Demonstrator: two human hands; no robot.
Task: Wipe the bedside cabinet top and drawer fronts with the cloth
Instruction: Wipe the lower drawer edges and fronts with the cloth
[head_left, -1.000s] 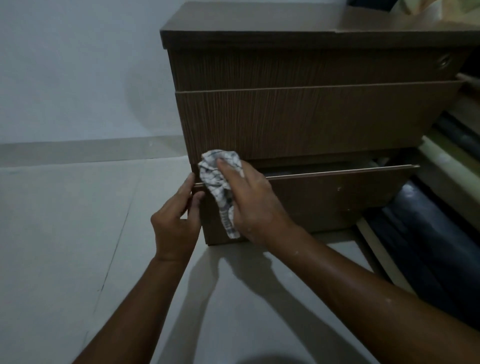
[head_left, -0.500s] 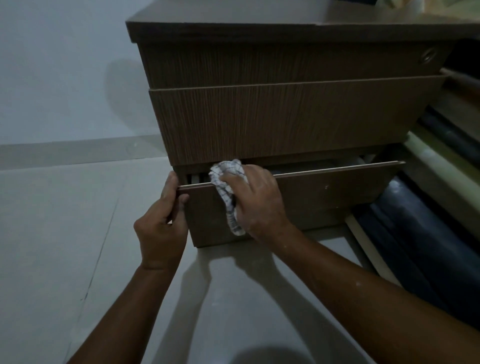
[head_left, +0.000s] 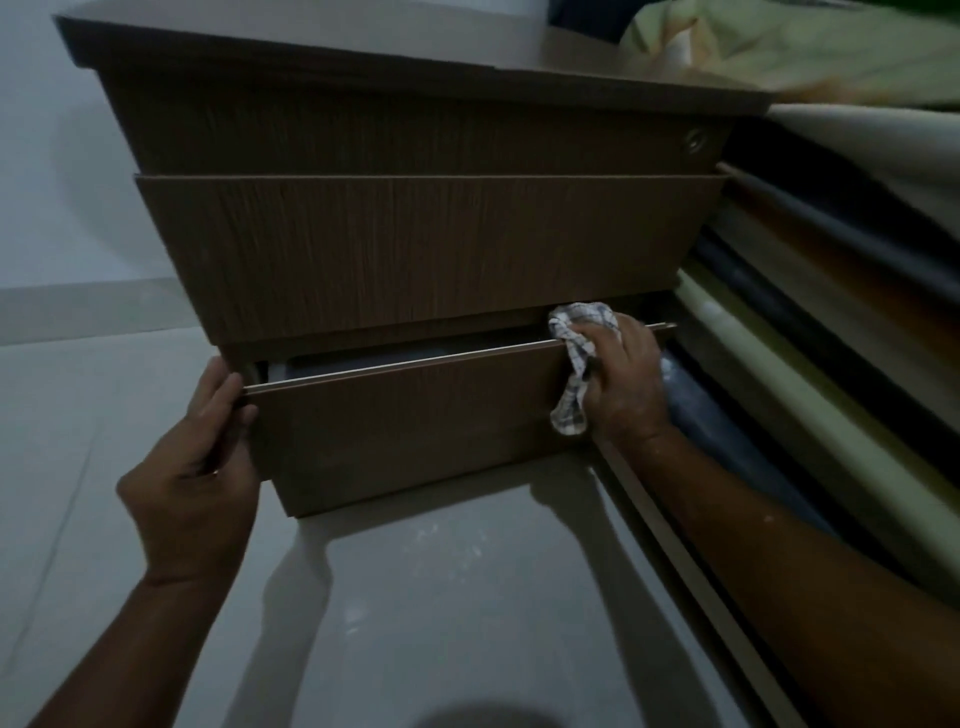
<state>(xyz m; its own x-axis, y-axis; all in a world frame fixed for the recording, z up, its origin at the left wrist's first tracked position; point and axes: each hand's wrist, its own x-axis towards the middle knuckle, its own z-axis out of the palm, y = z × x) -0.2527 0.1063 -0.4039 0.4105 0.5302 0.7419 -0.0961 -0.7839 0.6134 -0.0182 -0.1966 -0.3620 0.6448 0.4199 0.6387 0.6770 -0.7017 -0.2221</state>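
Note:
A brown wood-grain bedside cabinet (head_left: 415, 140) with three drawers stands against a pale wall. Its bottom drawer (head_left: 410, 415) is pulled out a little. My left hand (head_left: 197, 467) grips the left end of that drawer front. At the right end of the drawer's top edge, my right hand (head_left: 623, 379) is closed on a crumpled checked cloth (head_left: 576, 358). A tail of the cloth hangs down over the drawer front. The middle drawer (head_left: 426, 249) is shut; the top drawer carries a round lock (head_left: 695, 139).
A bed with stacked mattress layers (head_left: 810, 338) presses against the cabinet's right side. Yellowish bedding (head_left: 789, 47) lies over the cabinet's far right corner. Pale floor tiles (head_left: 457, 597) spread in front and to the left. A dark item shows inside the open drawer.
My right hand has slid the cloth along the bottom drawer's top edge from the left end to the right end. My left hand has kept its hold on the left end.

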